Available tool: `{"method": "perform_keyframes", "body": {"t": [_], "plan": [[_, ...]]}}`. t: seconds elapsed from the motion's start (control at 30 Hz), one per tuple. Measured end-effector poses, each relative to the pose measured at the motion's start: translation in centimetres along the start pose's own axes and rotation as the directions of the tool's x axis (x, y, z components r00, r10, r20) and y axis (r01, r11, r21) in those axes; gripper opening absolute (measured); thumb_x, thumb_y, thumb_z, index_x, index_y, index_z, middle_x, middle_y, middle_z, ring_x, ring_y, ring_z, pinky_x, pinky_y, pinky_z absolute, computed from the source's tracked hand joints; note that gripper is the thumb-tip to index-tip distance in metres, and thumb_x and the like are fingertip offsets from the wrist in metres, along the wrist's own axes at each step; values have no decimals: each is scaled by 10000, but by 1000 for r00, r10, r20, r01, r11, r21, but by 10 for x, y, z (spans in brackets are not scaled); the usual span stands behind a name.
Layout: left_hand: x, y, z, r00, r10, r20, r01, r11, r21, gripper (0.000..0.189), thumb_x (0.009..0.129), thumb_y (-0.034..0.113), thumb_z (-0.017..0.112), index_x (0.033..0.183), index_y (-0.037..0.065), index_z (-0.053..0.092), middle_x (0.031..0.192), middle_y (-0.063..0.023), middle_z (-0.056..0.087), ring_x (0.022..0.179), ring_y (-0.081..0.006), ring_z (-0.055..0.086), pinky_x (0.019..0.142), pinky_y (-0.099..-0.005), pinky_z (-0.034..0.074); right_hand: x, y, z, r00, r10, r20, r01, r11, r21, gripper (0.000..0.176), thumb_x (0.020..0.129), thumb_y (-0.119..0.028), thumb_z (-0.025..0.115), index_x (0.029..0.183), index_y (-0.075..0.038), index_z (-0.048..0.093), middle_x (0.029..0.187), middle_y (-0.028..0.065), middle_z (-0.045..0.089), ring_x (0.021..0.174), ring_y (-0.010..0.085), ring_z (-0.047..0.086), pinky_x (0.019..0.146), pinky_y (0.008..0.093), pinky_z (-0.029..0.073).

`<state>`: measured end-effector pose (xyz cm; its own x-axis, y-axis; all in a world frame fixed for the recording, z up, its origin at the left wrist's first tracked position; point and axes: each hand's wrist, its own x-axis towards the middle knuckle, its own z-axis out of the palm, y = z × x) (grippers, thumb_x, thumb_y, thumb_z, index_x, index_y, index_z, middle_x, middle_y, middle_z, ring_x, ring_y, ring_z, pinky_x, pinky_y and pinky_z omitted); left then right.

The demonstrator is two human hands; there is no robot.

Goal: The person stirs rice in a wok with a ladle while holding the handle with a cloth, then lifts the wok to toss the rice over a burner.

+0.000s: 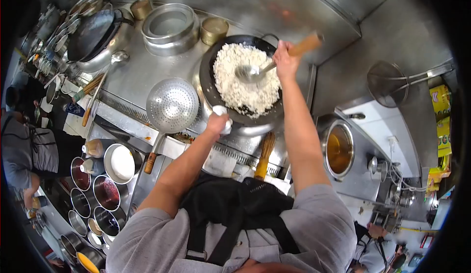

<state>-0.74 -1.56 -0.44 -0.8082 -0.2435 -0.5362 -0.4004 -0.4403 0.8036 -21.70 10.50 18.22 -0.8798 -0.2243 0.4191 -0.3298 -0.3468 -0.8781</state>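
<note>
A black wok (208, 84) sits on the stove, holding a large heap of white rice (248, 101). My right hand (287, 61) is closed around a ladle with a wooden handle; the metal bowl of the ladle (249, 73) rests at the rice. At the wok's near left edge, my left hand (216, 124) grips a folded white cloth (220, 110). Whether the fingers also clasp a wok handle under the cloth is hidden. Just left of that hand lies a perforated strainer (172, 105) with a wooden handle.
Behind the wok stand a lidless metal pot (169, 44) and a tin (214, 30). A bamboo brush (265, 157) lies in front. Sauce containers (107, 192) fill the lower left, and a pot of brownish liquid (339, 149) stands right. Other people (32, 148) are at both sides.
</note>
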Motion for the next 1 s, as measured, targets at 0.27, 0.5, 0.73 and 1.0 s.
{"method": "perform_keyframes", "body": {"t": [0.27,0.5,0.73,1.0], "plan": [[-8,-2,2,991,73,-112,-64,995,77,326,731,140,602,988,-58,574,858,-142,634,723,-233,614,618,-367,484,-28,5,29,976,-177,125,183,982,-43,286,904,-164,586,687,-90,415,549,-1,440,456,91,414,451,237,361],[-7,1,7,993,75,-91,-73,997,20,276,753,126,563,961,-54,588,813,-129,627,676,-226,602,568,-365,471,-3,-53,54,967,-239,91,235,971,49,322,877,-174,614,626,-79,436,527,-5,465,431,71,401,407,226,307],[-15,15,6,995,75,-64,-72,996,54,284,731,152,586,940,-39,596,788,-115,620,632,-212,580,541,-358,456,-22,-113,75,998,48,30,-43,989,-142,313,863,-235,669,664,-82,483,519,-38,428,424,66,398,391,218,302],[-6,-3,-5,998,44,-33,-41,994,105,220,743,153,574,876,-21,596,748,-109,606,597,-201,565,512,-350,444,-26,-44,22,989,149,15,-148,987,-56,245,887,-119,595,687,-70,462,534,-15,434,474,94,424,443,255,351]]}}
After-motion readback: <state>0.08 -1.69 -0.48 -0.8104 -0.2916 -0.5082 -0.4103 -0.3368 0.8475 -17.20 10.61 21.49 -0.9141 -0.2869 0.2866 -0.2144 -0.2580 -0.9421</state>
